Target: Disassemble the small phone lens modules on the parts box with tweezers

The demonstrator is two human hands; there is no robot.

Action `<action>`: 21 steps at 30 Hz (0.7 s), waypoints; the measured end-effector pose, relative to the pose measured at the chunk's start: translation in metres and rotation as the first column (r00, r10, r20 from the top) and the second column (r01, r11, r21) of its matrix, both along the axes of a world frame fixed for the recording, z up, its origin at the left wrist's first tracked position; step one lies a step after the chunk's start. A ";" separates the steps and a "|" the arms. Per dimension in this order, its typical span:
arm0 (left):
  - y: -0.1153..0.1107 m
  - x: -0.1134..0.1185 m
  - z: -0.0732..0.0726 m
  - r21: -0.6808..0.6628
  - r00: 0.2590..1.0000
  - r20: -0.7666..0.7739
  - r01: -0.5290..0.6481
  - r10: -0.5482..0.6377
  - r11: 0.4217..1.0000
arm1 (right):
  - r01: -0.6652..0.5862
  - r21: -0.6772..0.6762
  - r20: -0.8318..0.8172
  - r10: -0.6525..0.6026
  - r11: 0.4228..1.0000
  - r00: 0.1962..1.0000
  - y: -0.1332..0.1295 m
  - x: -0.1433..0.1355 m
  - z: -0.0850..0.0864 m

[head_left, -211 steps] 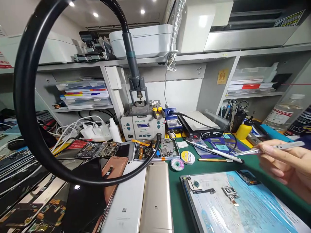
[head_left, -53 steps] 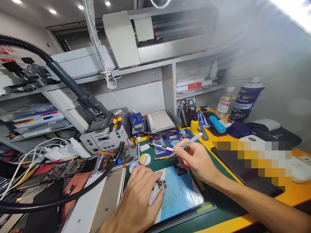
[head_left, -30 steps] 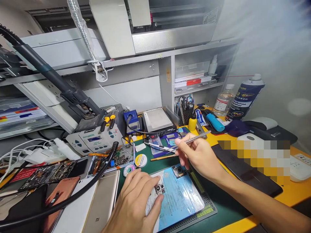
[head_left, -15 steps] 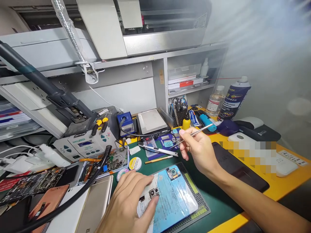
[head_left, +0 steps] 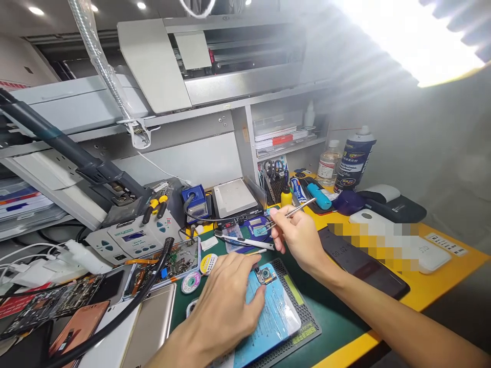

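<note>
Head view of a phone-repair desk (head_left: pixel 345 327). The left hand (head_left: pixel 226 306) lies palm down, fingers spread and grasping nothing, on a phone back (head_left: pixel 268 317) covered in blue film, which rests on a dark ridged mat (head_left: pixel 307 327) over the green desk surface. The left fingertips touch the film just beside a small camera module (head_left: pixel 264 275) lying at the far end of the phone back.

The right hand (head_left: pixel 303 240) is raised above the far edge of the phone back and pinches a pair of metal tweezers (head_left: pixel 288 214) between thumb and fingers; the tweezers slope up to the right, and their tips are hidden by the fingers. Just beyond this hand, a white pen-shaped tool (head_left: pixel 245 241) lies on the desk.

To the left of the left hand lie a gold phone (head_left: pixel 151 327), a white phone (head_left: pixel 111 347) and a copper-coloured phone (head_left: pixel 76 335), with an opened phone showing its circuit board (head_left: pixel 172 258) behind them and two small reels (head_left: pixel 191 282) near it. A black hose (head_left: pixel 115 317) curves across these phones. At the back stand a grey rework station (head_left: pixel 130 237), a blue soldering-iron stand (head_left: pixel 195 202), a heating plate (head_left: pixel 236 197), a yellow bottle (head_left: pixel 284 197), a clear bottle (head_left: pixel 329 164) and a dark blue spray can (head_left: pixel 355 158).
</note>
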State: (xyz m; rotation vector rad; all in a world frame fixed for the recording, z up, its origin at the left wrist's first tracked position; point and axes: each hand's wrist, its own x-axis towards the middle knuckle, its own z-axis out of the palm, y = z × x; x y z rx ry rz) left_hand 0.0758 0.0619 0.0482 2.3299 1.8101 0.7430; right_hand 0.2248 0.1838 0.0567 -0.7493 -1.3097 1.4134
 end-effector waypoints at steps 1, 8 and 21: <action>0.000 0.001 0.000 -0.002 1.000 -0.004 -0.006 0.006 1.000 | -0.003 0.002 0.001 0.003 1.000 1.000 0.000 0.000 0.000; 0.003 0.001 -0.001 -0.010 0.998 -0.055 0.000 0.000 1.000 | -0.008 0.006 0.003 0.008 1.000 1.000 -0.001 0.000 0.000; 0.007 0.001 0.003 -0.001 0.990 -0.136 0.040 -0.040 0.999 | -0.006 0.011 0.024 0.006 1.000 1.000 -0.001 0.001 0.000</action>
